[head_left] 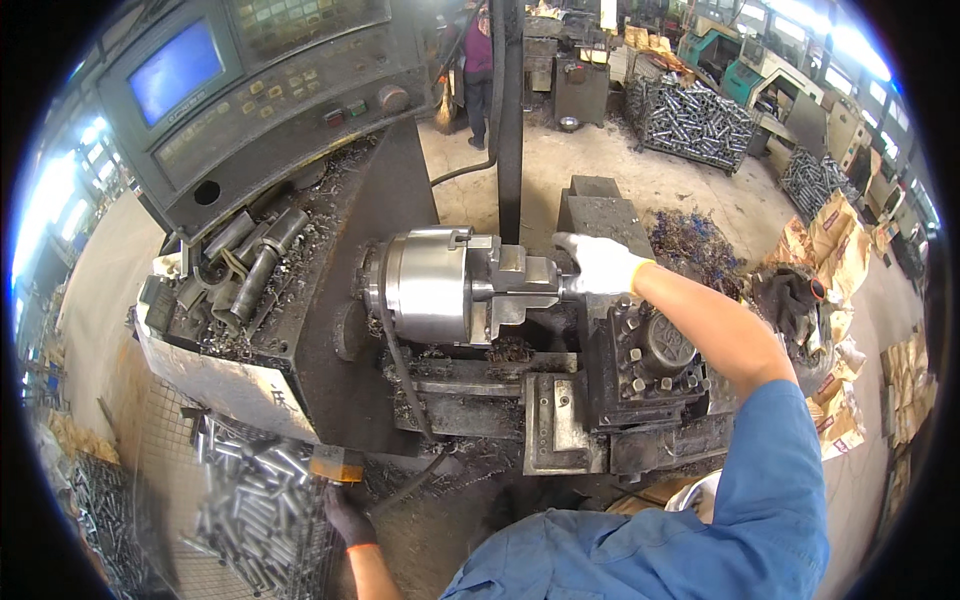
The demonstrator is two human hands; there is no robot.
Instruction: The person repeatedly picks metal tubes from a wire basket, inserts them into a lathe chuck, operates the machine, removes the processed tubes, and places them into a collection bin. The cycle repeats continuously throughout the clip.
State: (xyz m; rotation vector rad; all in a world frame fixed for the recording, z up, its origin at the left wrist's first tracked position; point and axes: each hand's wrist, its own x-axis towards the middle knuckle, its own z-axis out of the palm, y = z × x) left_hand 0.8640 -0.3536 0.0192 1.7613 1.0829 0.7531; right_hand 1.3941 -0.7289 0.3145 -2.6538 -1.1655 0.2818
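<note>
Where visible: two gloved hands, right hand (600, 264) at one chuck (440, 285), left hand (347, 515) perhaps on bin (255, 510).

The person leaned in with both arms spread wide apart. The right arm, its blue sleeve pushed up above the elbow, reached forward and to the left, forearm bare and nearly straight. The right hand (603, 264) wore a white glove, its fingers curled closed and the knuckles turned up. The left arm hung low and close to the body, with only a short stretch of bare forearm showing. The left hand (347, 514) wore a dark glove with an orange cuff, fingers pointing up and away.
</note>
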